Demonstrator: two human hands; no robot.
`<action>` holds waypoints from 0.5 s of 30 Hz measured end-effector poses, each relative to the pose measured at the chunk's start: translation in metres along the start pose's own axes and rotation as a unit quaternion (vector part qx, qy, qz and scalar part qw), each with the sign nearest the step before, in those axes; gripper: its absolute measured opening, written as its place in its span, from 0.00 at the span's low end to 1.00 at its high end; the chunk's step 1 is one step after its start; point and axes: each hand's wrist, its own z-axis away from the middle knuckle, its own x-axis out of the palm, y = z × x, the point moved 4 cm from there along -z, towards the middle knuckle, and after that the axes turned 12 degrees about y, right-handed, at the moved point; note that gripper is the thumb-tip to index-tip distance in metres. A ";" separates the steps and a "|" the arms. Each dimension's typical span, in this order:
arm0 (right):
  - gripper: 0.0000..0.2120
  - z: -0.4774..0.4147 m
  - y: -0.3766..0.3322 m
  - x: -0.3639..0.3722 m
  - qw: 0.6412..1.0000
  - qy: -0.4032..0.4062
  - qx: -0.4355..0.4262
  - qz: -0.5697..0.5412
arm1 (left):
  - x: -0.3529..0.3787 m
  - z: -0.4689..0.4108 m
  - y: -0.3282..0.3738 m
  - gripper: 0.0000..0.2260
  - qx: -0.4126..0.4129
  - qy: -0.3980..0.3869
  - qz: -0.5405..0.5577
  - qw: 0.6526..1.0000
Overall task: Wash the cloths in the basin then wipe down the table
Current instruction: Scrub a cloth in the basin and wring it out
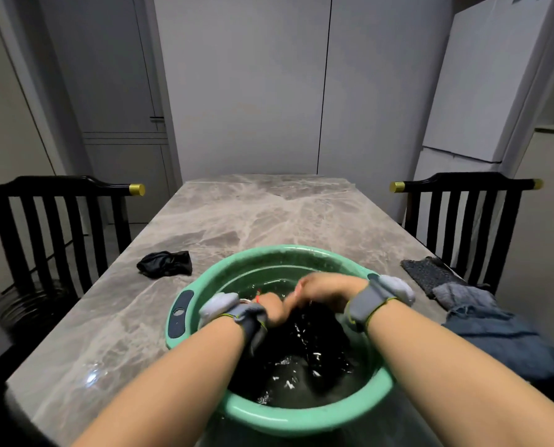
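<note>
Black cloth (320, 330) is gripped by left hand (274, 309) and right hand (325, 291) in basin (301, 420).

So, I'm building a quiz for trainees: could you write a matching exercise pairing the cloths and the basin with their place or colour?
Things:
1 crumpled black cloth
2 blue cloth
3 wet dark cloth
4 basin

Place or colour:
A in the water
B green
C on the table, left of the basin
D on the table, right of the basin

Pairs: 1-C; 2-D; 3-A; 4-B
</note>
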 end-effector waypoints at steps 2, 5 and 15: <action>0.12 -0.003 -0.007 -0.013 0.966 0.047 0.055 -0.249 | -0.018 -0.007 -0.001 0.27 -0.002 0.004 0.177 0.984; 0.17 -0.003 -0.020 -0.027 0.871 0.087 0.060 -0.481 | -0.034 -0.010 -0.004 0.19 -0.039 -0.007 0.474 0.880; 0.11 0.004 -0.020 -0.104 0.937 0.251 0.012 -0.241 | -0.109 -0.017 -0.051 0.12 -0.043 0.144 0.329 0.932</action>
